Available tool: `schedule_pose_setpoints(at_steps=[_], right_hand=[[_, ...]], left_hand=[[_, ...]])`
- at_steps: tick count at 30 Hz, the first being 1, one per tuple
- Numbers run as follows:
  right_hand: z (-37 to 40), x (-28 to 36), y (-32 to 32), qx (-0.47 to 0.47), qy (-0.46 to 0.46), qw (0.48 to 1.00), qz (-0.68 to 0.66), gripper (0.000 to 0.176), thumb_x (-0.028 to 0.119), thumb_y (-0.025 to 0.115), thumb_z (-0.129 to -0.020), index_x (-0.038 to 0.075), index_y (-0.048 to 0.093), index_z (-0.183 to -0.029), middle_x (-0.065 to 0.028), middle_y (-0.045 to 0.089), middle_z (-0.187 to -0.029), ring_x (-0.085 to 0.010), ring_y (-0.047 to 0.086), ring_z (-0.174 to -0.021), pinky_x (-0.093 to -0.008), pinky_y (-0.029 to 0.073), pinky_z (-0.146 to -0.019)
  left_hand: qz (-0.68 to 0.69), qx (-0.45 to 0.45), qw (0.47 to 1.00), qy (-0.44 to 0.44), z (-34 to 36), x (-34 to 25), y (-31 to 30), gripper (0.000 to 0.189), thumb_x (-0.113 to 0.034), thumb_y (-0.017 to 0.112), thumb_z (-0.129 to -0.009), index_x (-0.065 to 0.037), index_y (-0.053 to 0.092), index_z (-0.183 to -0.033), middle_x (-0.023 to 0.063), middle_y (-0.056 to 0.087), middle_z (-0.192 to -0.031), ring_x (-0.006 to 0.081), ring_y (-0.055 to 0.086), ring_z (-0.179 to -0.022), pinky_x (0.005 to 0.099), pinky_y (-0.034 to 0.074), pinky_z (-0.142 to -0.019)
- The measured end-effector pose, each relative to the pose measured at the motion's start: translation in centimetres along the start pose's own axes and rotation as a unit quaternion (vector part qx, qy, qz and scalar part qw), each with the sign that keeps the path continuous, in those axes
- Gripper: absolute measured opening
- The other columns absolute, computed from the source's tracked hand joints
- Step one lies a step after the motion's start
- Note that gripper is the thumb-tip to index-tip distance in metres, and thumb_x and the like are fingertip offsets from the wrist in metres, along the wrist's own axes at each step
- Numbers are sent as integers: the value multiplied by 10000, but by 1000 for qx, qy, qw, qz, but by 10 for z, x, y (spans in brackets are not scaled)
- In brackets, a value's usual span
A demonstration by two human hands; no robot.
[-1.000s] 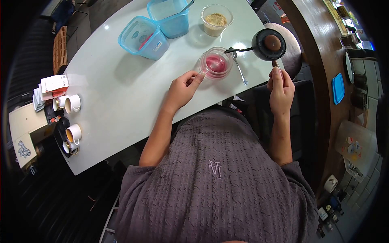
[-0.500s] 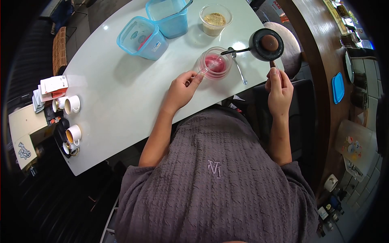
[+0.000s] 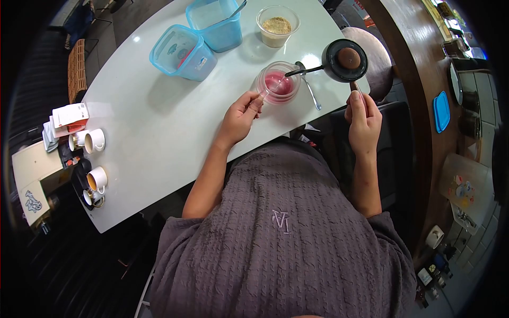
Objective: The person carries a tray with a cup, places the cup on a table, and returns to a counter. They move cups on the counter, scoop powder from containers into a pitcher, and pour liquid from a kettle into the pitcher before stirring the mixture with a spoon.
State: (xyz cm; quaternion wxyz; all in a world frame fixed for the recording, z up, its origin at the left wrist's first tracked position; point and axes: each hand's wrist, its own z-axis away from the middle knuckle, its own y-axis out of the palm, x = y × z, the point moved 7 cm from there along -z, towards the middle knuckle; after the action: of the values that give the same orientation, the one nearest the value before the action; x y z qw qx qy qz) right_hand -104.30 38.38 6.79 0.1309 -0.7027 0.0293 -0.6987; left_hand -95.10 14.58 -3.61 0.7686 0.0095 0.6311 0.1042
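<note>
My right hand (image 3: 364,114) grips the handle of a black gooseneck kettle (image 3: 333,59) with a round brown lid knob. The kettle's thin spout reaches left over a clear glass cup (image 3: 260,85) with pink-red contents. My left hand (image 3: 240,119) is closed at the cup's near left side, pinching a thin clear stick (image 3: 264,94) that leads into the cup. Whether liquid is flowing from the spout is too small to tell. A metal spoon (image 3: 313,95) lies on the white table (image 3: 159,153) just right of the cup.
Behind the cup stands a clear tub (image 3: 277,25) of pale yellowish crumbs or powder. Two blue plastic containers (image 3: 185,50) stand at the back left. White mugs (image 3: 95,140) sit by the table's left edge. A brown counter with a blue lid (image 3: 441,112) is at right.
The spout tip has moved slightly nearer, further over the cup. The left hand stays at the cup with its fingers closed. The whole view has shifted a little.
</note>
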Motion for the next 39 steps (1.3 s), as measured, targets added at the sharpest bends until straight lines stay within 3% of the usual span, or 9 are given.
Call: schedule_pose_setpoints(at_steps=[18, 23, 26, 28, 39], right_hand=[[1, 2, -7, -6, -1, 1000, 8, 294, 254, 561, -923, -31, 593, -857, 36, 481, -623, -24, 408, -563, -192, 307, -500], [0, 1, -7, -5, 0, 1000, 7, 294, 253, 561, -923, -32, 595, -860, 35, 481, -621, -24, 409, -562, -192, 305, -497], [-1, 3, -7, -9, 2, 1000, 23, 296, 256, 561, -923, -32, 595, -865, 36, 482, -625, -25, 410, -562, -193, 305, -497], [0, 11, -3, -13, -16, 999, 33, 281, 214, 506, -953, 5, 536, -768, 39, 428, -600, -31, 355, -526, -203, 259, -474], [0, 11, 2, 4, -15, 1000, 21, 277, 214, 507, -953, -4, 544, -786, 38, 434, -606, -29, 358, -528, -200, 259, -474]], left_hand=[[-67, -53, 995, 52, 10, -18, -9, 201, -207, 544, -941, -12, 588, -958, -53, 511, -747, 36, 433, -703, 188, 384, -657], [10, -17, 999, 33, 10, -10, -6, 206, -221, 506, -957, -24, 558, -932, -47, 487, -792, 40, 419, -752, 186, 361, -716], [38, -4, 999, 17, 10, -6, -5, 202, -215, 497, -960, -23, 550, -923, -46, 475, -786, 39, 410, -748, 185, 352, -714], [51, 3, 999, 16, 10, -4, -3, 201, -213, 490, -963, -26, 547, -918, -48, 467, -779, 39, 403, -740, 184, 349, -708], [112, 54, 992, 1, 6, 7, 8, 184, -208, 443, -976, -45, 515, -929, -22, 447, -800, 84, 400, -740, 216, 348, -707]])
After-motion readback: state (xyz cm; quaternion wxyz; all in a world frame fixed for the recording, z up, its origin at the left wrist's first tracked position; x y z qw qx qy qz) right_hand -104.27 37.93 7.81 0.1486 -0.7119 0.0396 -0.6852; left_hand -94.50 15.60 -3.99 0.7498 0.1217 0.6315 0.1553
